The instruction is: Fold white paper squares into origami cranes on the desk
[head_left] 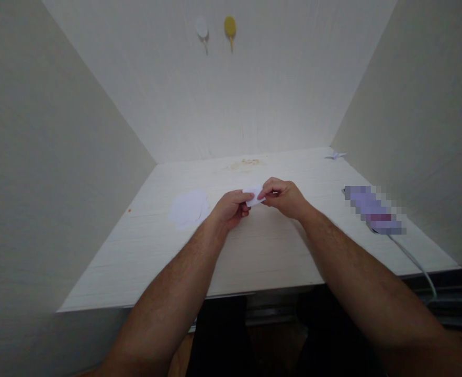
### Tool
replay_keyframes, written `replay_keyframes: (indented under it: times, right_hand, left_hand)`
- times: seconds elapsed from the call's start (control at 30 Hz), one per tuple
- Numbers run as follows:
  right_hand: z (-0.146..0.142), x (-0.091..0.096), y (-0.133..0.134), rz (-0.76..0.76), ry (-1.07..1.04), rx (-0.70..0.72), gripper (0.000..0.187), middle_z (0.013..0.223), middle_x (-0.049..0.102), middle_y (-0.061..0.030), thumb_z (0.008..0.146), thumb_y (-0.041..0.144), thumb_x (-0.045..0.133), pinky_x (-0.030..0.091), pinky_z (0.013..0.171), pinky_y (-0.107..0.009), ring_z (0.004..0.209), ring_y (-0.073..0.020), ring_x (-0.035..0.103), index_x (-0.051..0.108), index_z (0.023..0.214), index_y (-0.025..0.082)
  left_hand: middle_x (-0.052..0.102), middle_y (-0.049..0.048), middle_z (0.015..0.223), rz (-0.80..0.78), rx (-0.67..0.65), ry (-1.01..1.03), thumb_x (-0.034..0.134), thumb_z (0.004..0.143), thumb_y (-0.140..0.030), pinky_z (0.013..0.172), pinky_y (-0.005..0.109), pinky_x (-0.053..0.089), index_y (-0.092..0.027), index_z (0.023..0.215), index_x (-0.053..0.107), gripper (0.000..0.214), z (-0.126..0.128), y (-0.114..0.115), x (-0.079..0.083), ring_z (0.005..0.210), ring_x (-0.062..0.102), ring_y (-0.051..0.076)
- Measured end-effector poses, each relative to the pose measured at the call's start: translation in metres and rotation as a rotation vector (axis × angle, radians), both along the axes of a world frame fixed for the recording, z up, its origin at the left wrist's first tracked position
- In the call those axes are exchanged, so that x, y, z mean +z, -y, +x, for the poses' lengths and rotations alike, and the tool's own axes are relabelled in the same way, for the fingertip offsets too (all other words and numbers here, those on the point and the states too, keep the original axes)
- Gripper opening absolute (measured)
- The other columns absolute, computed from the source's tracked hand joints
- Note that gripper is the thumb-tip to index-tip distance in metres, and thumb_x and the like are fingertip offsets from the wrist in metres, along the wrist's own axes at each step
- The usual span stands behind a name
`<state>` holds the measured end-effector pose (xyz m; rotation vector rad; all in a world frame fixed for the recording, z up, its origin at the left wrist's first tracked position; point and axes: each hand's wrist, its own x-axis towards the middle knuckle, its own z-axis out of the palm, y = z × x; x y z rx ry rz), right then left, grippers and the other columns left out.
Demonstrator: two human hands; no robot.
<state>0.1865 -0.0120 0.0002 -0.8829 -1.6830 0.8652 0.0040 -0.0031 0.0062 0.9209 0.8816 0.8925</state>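
Between my two hands is a small piece of white paper (255,193), held above the middle of the white table. My left hand (233,208) pinches its left end, thumb on top and fingers curled beneath. At the right end, my right hand (281,195) grips the paper's edge between thumb and fingertips. Whether the paper is folded I cannot tell. Several white paper sheets (189,208) lie loosely piled on the table, left of my left hand.
A phone-like device (374,209), blurred out, lies at right with a white cable (413,259) running off the table (262,262). A folded paper shape (335,156) sits in the far right corner. White (201,27) and yellow hooks (229,26) are on the back wall; side walls enclose the table.
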Motion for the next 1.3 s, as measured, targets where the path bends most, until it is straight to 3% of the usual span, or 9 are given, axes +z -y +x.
replay_keyframes:
  times: [0.2, 0.33, 0.6, 0.87, 1.03, 1.3]
  right_hand:
    - [0.002, 0.005, 0.002, -0.145, 0.031, 0.072, 0.016, 0.073, 0.063, -0.0006, 0.068, 0.034, 0.077, 0.043, 0.056, -0.027, 0.06, -0.0105, 0.052, 0.074, 0.077, 0.02]
    - [0.001, 0.004, 0.003, -0.228, 0.012, 0.01, 0.023, 0.061, 0.06, 0.0017, 0.07, 0.038, 0.076, 0.039, 0.048, -0.024, 0.052, -0.0093, 0.049, 0.067, 0.076, 0.018]
    - [-0.003, 0.0, -0.001, -0.174, -0.012, -0.12, 0.019, 0.064, 0.061, 0.0016, 0.073, 0.035, 0.071, 0.042, 0.051, -0.024, 0.054, -0.0095, 0.051, 0.063, 0.075, 0.018]
    - [-0.005, 0.004, 0.0, -0.277, -0.025, -0.158, 0.019, 0.06, 0.063, 0.0003, 0.066, 0.032, 0.075, 0.042, 0.05, -0.024, 0.053, -0.0099, 0.053, 0.063, 0.07, 0.017]
    - [-0.005, 0.007, 0.002, -0.271, 0.03, -0.178, 0.018, 0.058, 0.062, 0.0003, 0.064, 0.031, 0.076, 0.037, 0.047, -0.023, 0.051, -0.0093, 0.05, 0.065, 0.068, 0.017]
    - [-0.005, 0.002, -0.001, -0.179, 0.196, -0.215, 0.01, 0.057, 0.063, -0.0007, 0.073, 0.027, 0.068, 0.04, 0.05, -0.025, 0.053, -0.012, 0.054, 0.07, 0.071, 0.017]
  left_hand:
    - [0.045, -0.0037, 0.048, 0.091, 0.005, -0.096, 0.072, 0.063, -0.018, 0.038, 0.019, 0.024, -0.012, 0.067, 0.059, 0.015, 0.001, 0.001, -0.001, 0.039, 0.037, 0.004]
    - [0.047, -0.0037, 0.046, 0.152, 0.061, -0.144, 0.072, 0.062, -0.02, 0.038, 0.02, 0.025, -0.014, 0.066, 0.058, 0.016, 0.004, 0.0, -0.005, 0.038, 0.039, 0.005]
    - [0.054, -0.0017, 0.048, 0.239, 0.107, -0.207, 0.075, 0.061, -0.022, 0.04, 0.02, 0.03, -0.016, 0.062, 0.057, 0.019, 0.007, 0.003, -0.005, 0.04, 0.046, 0.008]
    - [0.054, 0.0, 0.049, 0.288, 0.067, -0.269, 0.075, 0.065, -0.027, 0.041, 0.02, 0.031, -0.015, 0.06, 0.06, 0.02, 0.004, 0.001, -0.01, 0.04, 0.046, 0.008]
    - [0.053, -0.0003, 0.048, 0.315, 0.034, -0.33, 0.075, 0.065, -0.025, 0.041, 0.02, 0.029, -0.015, 0.058, 0.06, 0.019, 0.004, 0.001, -0.01, 0.04, 0.044, 0.007]
    - [0.059, 0.0008, 0.05, 0.38, 0.082, -0.51, 0.071, 0.068, -0.024, 0.041, 0.02, 0.032, -0.015, 0.068, 0.064, 0.011, 0.007, 0.006, -0.004, 0.039, 0.047, 0.008]
